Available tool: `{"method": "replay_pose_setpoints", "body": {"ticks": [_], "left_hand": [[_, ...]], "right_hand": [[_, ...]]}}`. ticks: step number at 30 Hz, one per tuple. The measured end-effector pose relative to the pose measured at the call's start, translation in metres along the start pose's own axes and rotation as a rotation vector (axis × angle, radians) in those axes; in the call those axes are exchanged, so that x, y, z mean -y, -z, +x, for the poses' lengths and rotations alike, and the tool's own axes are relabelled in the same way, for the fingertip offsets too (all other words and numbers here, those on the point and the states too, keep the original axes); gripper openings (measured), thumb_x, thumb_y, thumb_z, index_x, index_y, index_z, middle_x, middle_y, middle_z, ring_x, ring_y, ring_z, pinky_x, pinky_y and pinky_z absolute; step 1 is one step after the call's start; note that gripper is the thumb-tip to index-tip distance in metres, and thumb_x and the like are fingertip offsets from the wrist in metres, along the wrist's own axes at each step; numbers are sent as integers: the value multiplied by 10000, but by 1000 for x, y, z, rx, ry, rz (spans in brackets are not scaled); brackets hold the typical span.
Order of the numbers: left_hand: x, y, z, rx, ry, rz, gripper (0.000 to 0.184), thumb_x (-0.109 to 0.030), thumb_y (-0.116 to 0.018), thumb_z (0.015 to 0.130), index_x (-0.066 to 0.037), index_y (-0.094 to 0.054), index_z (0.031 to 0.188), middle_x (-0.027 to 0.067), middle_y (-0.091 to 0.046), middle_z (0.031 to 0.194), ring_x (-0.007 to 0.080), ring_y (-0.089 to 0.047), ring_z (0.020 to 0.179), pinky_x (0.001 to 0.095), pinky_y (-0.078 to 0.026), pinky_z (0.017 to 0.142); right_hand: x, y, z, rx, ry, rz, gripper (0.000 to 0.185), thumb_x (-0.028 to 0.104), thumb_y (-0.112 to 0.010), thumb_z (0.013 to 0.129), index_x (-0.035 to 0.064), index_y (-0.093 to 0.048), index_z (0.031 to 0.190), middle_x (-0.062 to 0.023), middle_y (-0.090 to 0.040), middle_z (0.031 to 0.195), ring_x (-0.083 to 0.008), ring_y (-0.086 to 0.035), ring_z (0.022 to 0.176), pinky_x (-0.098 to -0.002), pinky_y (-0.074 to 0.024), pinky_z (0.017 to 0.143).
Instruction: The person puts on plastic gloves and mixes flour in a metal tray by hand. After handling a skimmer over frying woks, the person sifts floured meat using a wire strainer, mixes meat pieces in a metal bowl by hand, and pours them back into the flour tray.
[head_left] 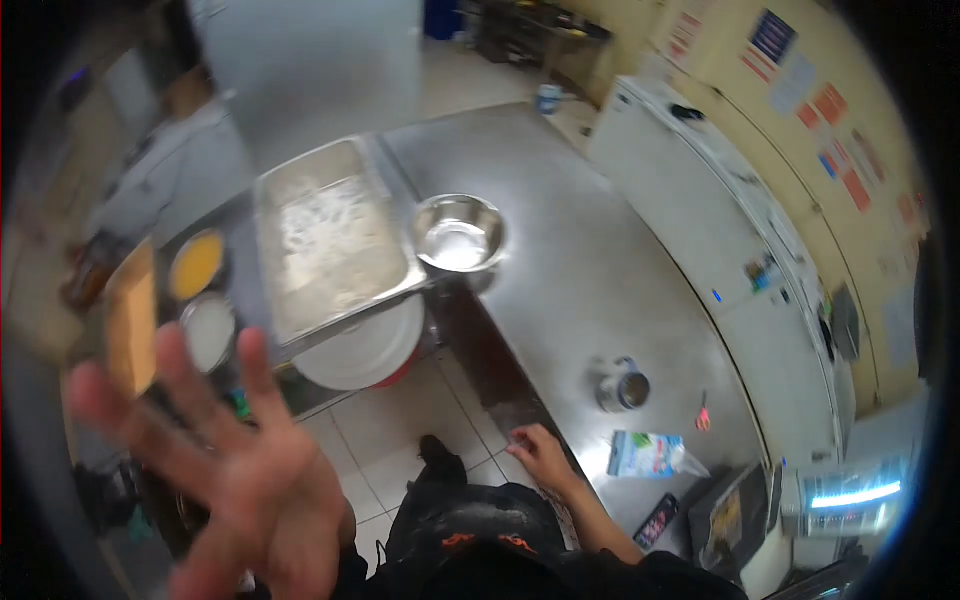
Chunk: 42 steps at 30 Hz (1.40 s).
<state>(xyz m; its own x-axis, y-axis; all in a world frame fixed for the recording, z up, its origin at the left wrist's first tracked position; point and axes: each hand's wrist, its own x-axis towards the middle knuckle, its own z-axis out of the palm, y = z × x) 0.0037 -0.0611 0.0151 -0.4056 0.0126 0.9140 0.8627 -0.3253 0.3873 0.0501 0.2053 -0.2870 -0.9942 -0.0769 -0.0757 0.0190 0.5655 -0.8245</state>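
My left hand (265,490) is raised close to the camera, palm showing and fingers spread, with nothing in it. Blur softens its outline. Lower in view, by the near edge of the steel table (560,260), my right hand (541,458) has loosely bent fingers and holds nothing that I can see. Beyond my left hand sit a bowl with yellow contents (197,264) and a bowl with white contents (208,332). A large metal tray (273,240) bears white powder. Right of the tray stands a shiny steel bowl (460,250).
Below the tray is a white round lid (365,345) on something red. A metal mug (625,388), a blue-white packet (645,455), red-handled scissors (703,418) and a dark phone-like object (657,522) lie to the right. White chest freezers (690,200) line the wall.
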Motion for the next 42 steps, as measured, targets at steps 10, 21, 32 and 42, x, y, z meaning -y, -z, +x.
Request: {"method": "replay_pose_setpoints", "body": {"ticks": [10,21,32,42], "left_hand": [[-83,123,21,-527,19,393,882,-711,-531,820,-277,-229,1525,146,195,1578,349,-109,1444,581,-189,1103],[88,208,-47,-366,1004,628,282,-72,-693,839,-49,-642,1115,51,-606,1044,119,-578,919,255,-479,773],[320,228,-112,-227,996,972,182,-87,-682,826,-1,-671,986,136,-662,865,231,-651,692,315,-507,613],[349,241,-68,-125,1000,1012,145,-116,-649,865,-3,-695,944,144,-662,870,268,-648,729,349,-504,671]], "right_hand": [[120,-84,239,224,-61,422,424,232,-693,871,-31,-591,1187,-139,-667,1055,-174,-635,905,-298,-501,796],[140,-165,395,340,169,-251,445,310,-649,903,-72,-605,1128,-173,-702,1027,-288,-669,947,-390,-518,811],[164,-146,406,679,-328,1491,483,91,-393,944,-31,-344,1408,-170,-508,1356,-295,-489,1253,-421,-384,1066],[166,-156,458,537,578,-94,285,85,-530,867,-26,-625,1112,-259,-621,1145,-416,-583,1079,-439,-470,927]]}}
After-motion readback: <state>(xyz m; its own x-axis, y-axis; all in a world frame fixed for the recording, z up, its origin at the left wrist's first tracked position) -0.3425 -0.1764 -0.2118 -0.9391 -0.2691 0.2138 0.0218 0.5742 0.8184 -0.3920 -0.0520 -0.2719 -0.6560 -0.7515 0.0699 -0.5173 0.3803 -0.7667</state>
